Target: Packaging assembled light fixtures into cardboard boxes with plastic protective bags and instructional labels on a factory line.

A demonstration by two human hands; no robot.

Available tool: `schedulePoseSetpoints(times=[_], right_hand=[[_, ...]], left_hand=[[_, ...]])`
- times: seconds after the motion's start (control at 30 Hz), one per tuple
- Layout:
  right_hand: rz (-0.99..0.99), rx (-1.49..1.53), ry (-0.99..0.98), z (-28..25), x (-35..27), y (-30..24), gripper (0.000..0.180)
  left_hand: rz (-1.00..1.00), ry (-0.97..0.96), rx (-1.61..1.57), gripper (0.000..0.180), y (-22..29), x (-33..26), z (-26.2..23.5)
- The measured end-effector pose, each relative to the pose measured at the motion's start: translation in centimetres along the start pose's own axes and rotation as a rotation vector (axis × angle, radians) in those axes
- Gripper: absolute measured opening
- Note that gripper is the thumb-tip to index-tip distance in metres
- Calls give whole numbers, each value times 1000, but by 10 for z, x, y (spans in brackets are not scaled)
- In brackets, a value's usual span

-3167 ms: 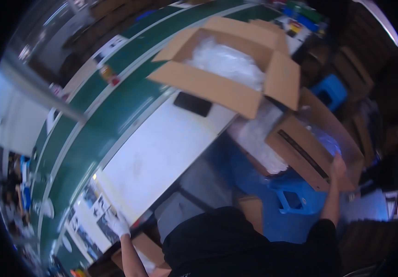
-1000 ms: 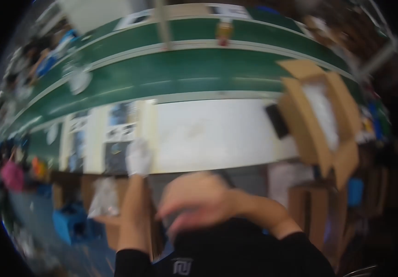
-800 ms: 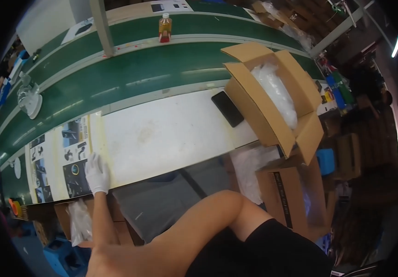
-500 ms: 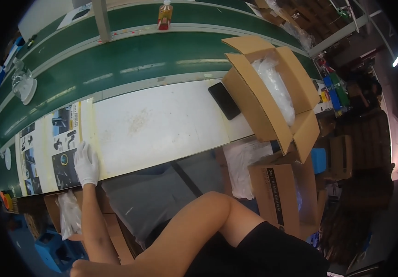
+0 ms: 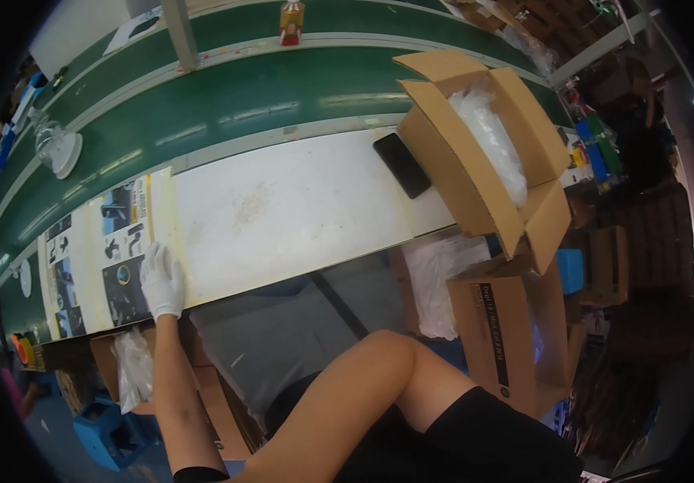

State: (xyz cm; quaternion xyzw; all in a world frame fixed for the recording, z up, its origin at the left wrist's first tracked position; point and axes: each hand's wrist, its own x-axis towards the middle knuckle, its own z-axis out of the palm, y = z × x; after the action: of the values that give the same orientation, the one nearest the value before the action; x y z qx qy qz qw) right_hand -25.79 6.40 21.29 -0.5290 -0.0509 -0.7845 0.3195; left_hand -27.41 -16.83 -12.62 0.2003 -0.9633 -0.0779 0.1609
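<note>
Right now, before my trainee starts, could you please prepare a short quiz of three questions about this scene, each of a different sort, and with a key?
1. Which of these is nearest to the gloved left hand?
a) the bottle
b) the printed sheet
c) the blue stool

2. True or false: the black phone lies on the white worktop.

3. What shows inside the open carton that stands on the worktop?

Key: 1: b. 2: true. 3: crumpled whitish plastic.
</note>
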Motion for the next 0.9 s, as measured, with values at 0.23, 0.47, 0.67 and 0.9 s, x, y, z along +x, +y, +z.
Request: schedulePoseSetpoints(times=[0.23, 0.47, 0.67, 0.9], right_hand=[[282, -658, -54, -29, -22, -68, 18], [227, -1260, -268, -15, -12, -166, 10], [131, -1570, 81, 28, -15, -156, 14], [338, -1583, 164, -20, -81, -152, 17]], left_hand=[[4, 43, -29, 39, 8, 6, -6], [-7, 54, -88, 38, 5, 2, -7], [-66, -10, -74, 41, 1, -2, -4], [-374, 301, -921, 27, -34, -19, -21]])
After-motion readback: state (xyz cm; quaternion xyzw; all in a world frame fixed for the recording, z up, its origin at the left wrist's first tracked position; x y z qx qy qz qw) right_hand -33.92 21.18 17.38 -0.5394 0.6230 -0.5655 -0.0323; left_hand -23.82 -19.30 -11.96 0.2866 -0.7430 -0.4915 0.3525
